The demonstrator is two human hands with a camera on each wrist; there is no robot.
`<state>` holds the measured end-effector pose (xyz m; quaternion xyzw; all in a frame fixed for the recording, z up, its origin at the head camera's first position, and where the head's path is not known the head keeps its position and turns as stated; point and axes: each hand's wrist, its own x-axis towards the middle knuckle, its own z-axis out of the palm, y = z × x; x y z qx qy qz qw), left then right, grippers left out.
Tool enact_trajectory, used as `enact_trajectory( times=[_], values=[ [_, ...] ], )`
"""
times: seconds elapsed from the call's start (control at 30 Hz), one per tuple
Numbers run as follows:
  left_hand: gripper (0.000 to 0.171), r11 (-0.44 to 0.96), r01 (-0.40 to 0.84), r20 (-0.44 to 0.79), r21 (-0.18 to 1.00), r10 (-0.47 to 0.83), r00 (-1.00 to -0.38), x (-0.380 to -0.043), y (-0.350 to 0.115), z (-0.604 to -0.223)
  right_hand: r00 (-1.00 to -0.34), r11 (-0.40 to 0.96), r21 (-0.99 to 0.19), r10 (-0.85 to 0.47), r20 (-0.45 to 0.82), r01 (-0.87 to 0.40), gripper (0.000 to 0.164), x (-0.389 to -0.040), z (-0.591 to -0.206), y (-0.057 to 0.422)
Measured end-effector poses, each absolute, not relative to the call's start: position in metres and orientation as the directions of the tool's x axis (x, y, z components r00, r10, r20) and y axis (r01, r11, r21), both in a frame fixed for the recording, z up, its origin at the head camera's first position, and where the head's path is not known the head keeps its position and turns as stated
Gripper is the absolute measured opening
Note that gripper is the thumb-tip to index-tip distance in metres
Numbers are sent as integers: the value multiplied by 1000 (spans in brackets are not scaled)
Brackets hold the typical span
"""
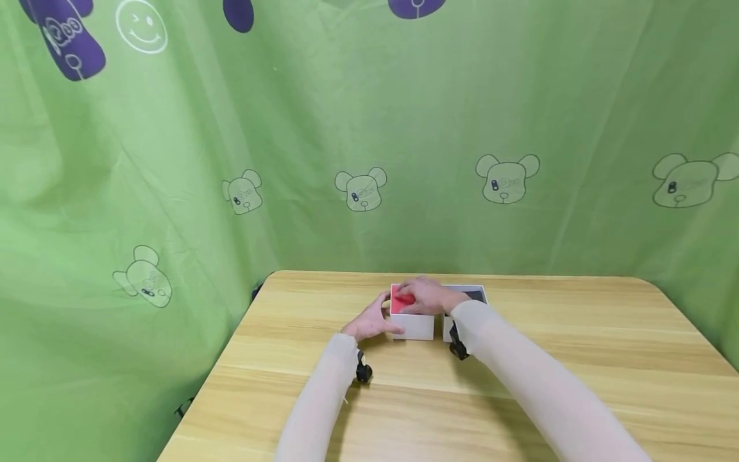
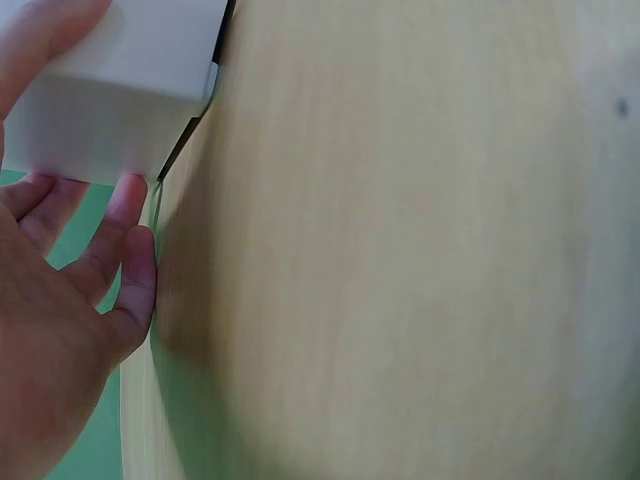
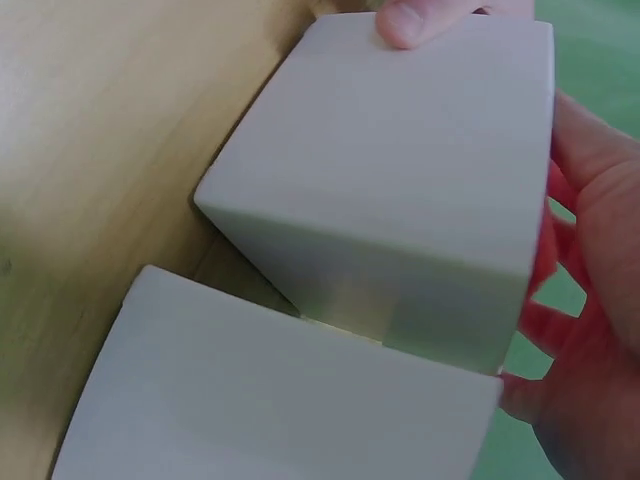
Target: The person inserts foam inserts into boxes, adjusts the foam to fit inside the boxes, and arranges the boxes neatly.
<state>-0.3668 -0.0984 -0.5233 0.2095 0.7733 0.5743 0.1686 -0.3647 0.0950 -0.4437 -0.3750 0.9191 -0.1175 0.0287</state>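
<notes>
A small white box (image 1: 412, 327) with a red inside stands on the table, its top uncovered. My left hand (image 1: 371, 321) grips its left end, thumb on the near face and fingertips against the side, as the left wrist view also shows of the box (image 2: 110, 110). Over the top, my right hand (image 1: 428, 296) reaches in and pinches a red thing (image 1: 406, 299) whose kind cannot be made out. The right wrist view shows red behind the box wall (image 3: 390, 140), by the right fingers. A second white box (image 3: 280, 390) stands close on the right, partly hidden by my right wrist.
Something dark (image 1: 476, 296) lies inside the second box. The wooden table (image 1: 554, 333) ends just behind the boxes, where a green curtain (image 1: 427, 218) with bear prints hangs. A black strap device (image 1: 362, 371) sits on the left wrist.
</notes>
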Motion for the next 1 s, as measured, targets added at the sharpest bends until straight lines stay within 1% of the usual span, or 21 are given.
enact_trajectory(
  times=[0.07,0.17,0.2,0.43,0.53,0.67,0.83,1.0],
  values=[
    [102,260,132,-22,956,515,-857,-367,-98,-524,-713,692,-212,-700,36,-690,35,-364,-444,95],
    [101,261,131,-25,956,520,-854,-368,-97,-525,-723,702,-215,-690,33,-679,30,-363,-445,96],
    [101,261,131,-25,956,521,-853,-368,-96,-525,-729,705,-226,-684,36,-673,31,-362,-446,97],
    [99,250,133,-16,959,516,-856,-368,-97,-526,-748,709,-286,-662,42,-644,45,-364,-446,107],
    [98,240,123,-17,963,511,-859,-369,-100,-526,-745,705,-287,-666,44,-648,48,-365,-443,113],
    [100,231,120,-16,965,511,-860,-371,-103,-527,-755,715,-284,-654,51,-639,48,-365,-437,119],
    [100,235,115,-22,965,513,-858,-369,-102,-525,-787,754,-271,-616,26,-599,46,-362,-438,122],
    [100,227,112,-22,967,518,-855,-366,-99,-522,-784,759,-238,-620,23,-606,42,-360,-439,124]
  ],
)
